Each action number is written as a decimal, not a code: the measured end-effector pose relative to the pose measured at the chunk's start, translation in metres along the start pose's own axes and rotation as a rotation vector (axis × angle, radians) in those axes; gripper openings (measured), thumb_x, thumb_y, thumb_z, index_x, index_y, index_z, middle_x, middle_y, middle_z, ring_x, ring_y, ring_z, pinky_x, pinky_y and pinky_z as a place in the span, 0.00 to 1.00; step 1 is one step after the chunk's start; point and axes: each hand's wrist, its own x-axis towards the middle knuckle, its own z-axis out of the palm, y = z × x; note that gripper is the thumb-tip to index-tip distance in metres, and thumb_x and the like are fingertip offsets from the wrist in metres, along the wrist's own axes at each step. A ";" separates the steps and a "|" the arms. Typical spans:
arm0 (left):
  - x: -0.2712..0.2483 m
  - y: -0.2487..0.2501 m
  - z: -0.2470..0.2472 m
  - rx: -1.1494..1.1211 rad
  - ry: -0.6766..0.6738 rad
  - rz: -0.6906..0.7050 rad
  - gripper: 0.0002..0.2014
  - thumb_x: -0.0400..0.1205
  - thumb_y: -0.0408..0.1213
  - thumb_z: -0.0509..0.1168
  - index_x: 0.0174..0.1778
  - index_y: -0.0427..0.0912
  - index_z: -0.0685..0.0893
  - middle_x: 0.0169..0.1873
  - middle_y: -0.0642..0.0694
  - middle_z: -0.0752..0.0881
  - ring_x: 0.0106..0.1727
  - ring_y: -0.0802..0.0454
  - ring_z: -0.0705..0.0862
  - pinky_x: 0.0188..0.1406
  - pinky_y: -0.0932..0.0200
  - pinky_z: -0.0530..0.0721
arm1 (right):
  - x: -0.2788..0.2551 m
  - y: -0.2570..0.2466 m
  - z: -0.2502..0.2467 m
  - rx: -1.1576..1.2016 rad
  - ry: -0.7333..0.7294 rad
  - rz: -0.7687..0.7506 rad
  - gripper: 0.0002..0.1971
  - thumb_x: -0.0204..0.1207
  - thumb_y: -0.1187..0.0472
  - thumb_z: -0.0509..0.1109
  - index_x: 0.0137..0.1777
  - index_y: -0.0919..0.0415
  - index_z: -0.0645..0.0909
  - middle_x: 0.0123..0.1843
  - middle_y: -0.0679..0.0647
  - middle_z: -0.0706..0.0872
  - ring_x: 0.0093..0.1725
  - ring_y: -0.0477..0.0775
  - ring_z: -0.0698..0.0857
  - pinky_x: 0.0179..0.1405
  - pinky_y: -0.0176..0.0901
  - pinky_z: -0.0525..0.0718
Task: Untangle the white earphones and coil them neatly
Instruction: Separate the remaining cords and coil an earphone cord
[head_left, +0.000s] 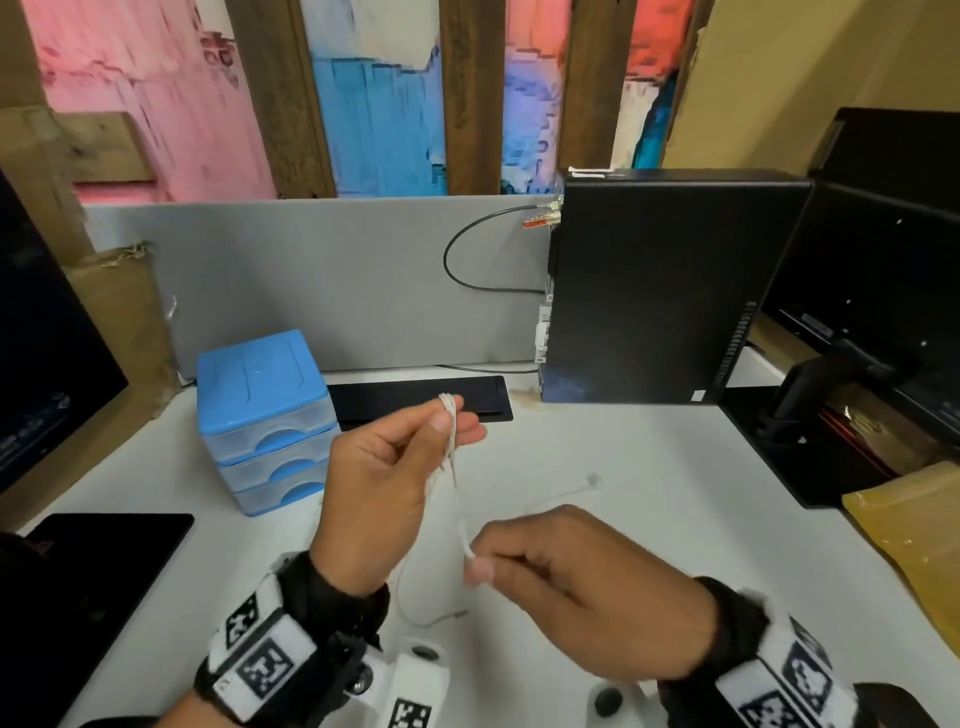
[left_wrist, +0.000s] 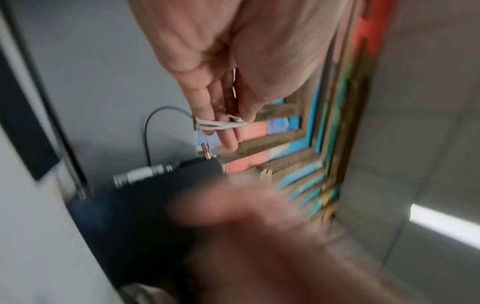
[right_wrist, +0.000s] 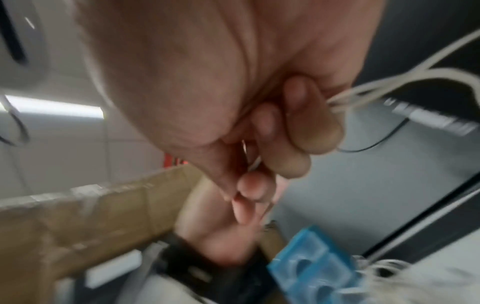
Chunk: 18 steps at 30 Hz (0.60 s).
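Note:
The white earphones (head_left: 451, 441) hang as a bunch of cord loops above the white desk (head_left: 649, 467). My left hand (head_left: 395, 457) is raised and pinches the top of the bunch between thumb and fingers; the loops (left_wrist: 221, 125) lie across its fingers in the left wrist view. My right hand (head_left: 561, 577), lower and nearer, pinches the lower end of the cord (head_left: 467, 551) with curled fingers. Blurred white strands (right_wrist: 376, 86) run out of that fist in the right wrist view. A loose length of cord (head_left: 415, 608) droops to the desk between my wrists.
A blue drawer box (head_left: 265, 415) stands left of my hands. A black computer tower (head_left: 654, 291) and a monitor (head_left: 883, 291) are at the right, a dark screen (head_left: 47, 353) and tablet (head_left: 98, 566) at the left. A black slot cover (head_left: 415, 397) lies by the grey partition.

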 end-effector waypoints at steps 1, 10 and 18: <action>-0.001 -0.006 -0.002 0.120 -0.005 0.066 0.10 0.80 0.39 0.67 0.54 0.46 0.90 0.45 0.47 0.94 0.51 0.50 0.93 0.55 0.57 0.87 | -0.001 -0.010 -0.005 0.064 0.054 -0.031 0.11 0.89 0.53 0.60 0.43 0.46 0.78 0.30 0.49 0.77 0.31 0.52 0.77 0.37 0.49 0.79; -0.027 0.001 0.013 0.073 -0.463 -0.008 0.13 0.85 0.40 0.62 0.52 0.41 0.92 0.39 0.44 0.91 0.40 0.49 0.90 0.53 0.56 0.85 | 0.011 0.049 -0.026 0.134 0.694 0.145 0.11 0.84 0.58 0.59 0.42 0.53 0.81 0.31 0.43 0.77 0.32 0.45 0.75 0.34 0.45 0.75; -0.003 0.008 -0.005 0.091 -0.117 0.101 0.11 0.86 0.41 0.64 0.47 0.50 0.93 0.38 0.47 0.92 0.45 0.48 0.92 0.49 0.64 0.84 | 0.006 0.006 0.020 0.061 -0.042 0.034 0.12 0.88 0.57 0.61 0.42 0.57 0.80 0.30 0.49 0.79 0.30 0.50 0.77 0.37 0.47 0.79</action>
